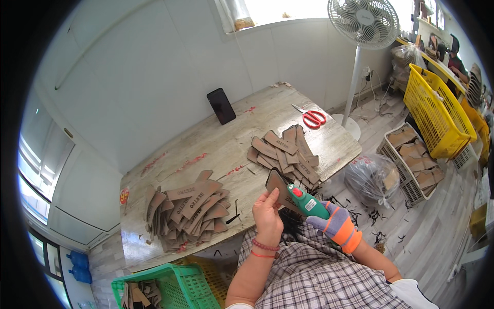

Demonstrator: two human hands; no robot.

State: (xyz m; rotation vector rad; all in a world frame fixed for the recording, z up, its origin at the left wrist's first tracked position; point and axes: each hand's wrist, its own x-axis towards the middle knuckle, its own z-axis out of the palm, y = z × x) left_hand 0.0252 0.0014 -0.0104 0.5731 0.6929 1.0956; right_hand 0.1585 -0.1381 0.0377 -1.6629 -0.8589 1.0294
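My bare left hand (267, 219), with a red bead bracelet and a red band at the wrist, pinches a flat brown insole-shaped piece (278, 183) with a dark edge. In my right hand (337, 226), gloved in purple and orange, is a green handheld power tool (310, 205) with a red button. Its front end meets the brown piece, though the working tip is hidden. Just beyond my hands lies a loose pile of similar brown pieces (280, 148). Another, larger pile (190, 206) rests on the table's left part.
Red-handled scissors (313, 119) and a black phone (221, 106) are on the wooden table (206, 141). A green crate (177, 288) stands below left. To the right are a clear plastic bag (371, 177), a filled white crate (411, 180), a yellow crate (437, 116) and a fan (363, 23).
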